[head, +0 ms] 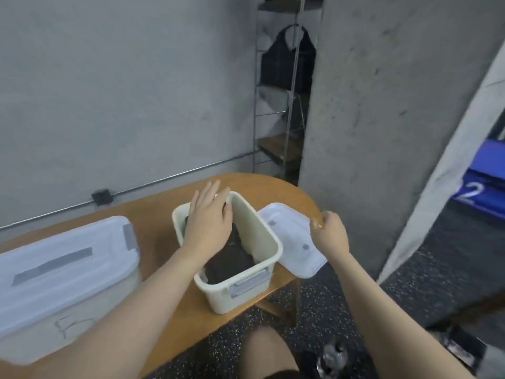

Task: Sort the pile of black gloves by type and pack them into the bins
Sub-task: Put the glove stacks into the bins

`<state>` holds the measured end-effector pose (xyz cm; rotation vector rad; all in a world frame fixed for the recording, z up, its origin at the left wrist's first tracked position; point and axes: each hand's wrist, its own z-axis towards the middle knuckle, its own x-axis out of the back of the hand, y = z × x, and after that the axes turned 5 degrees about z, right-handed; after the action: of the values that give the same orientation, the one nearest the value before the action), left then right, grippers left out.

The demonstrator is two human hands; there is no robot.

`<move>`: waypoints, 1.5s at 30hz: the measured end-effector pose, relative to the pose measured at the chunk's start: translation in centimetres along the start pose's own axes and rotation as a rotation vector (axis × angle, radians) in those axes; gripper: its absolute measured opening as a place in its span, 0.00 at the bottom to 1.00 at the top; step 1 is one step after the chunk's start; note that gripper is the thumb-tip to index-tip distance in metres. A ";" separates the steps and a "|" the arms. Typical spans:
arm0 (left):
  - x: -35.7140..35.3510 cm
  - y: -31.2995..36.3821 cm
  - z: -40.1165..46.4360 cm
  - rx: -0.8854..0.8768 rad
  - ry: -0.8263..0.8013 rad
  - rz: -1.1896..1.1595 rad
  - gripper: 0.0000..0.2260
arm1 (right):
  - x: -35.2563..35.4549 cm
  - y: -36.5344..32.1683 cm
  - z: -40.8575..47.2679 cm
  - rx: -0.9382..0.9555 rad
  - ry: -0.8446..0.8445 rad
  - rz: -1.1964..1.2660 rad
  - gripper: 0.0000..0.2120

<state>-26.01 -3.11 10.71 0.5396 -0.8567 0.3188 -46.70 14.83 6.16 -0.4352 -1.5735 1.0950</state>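
Nearest, at lower left: large translucent bin (pixel 41 302) with its lid on, grey tape strips on top, sitting on the wooden table (pixel 153 214). Just right of it, at the table's near edge, a small cream bin (pixel 262 236), lid off, latch end toward the camera. Black gloves (pixel 229 265) lie inside, filling the bottom. Left hand (pixel 209 217) is over the far half of this bin, palm down, fingers straight and slightly spread, laid flat on the gloves; fingertips reach past the far rim. Right hand (pixel 329 232) is raised beside the bin, over the white lid (pixel 289 233) that lies flat on the table against the bin's right side; fingers loosely curled, holding nothing, not touching the lid. Beyond: concrete wall, metal shelf rack (pixel 278 110) with a dark garment (pixel 287 58) hanging on it.
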 end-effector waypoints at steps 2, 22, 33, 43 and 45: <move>-2.6 2.2 2.2 -0.038 -0.113 -0.045 0.19 | -0.4 3.2 1.1 -0.165 -0.046 -0.005 0.24; -9.3 6.9 9.1 -0.043 -0.537 -0.230 0.17 | 2.0 2.9 3.8 -0.034 0.241 0.644 0.09; 2.8 0.7 7.3 0.604 -0.022 -0.823 0.12 | -1.8 -4.3 -7.7 1.156 -0.057 0.091 0.17; 0.5 -8.1 -2.7 0.615 -0.224 -0.407 0.17 | -6.4 -1.3 -10.0 1.289 -0.366 -0.118 0.16; 0.2 -8.0 -3.1 0.616 -0.239 -0.437 0.17 | -6.3 -1.3 -10.0 1.235 -0.417 -0.125 0.18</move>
<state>-20.18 -7.93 6.69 1.3367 -0.8388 0.1101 -35.26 13.55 3.25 0.7467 -0.9435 1.8692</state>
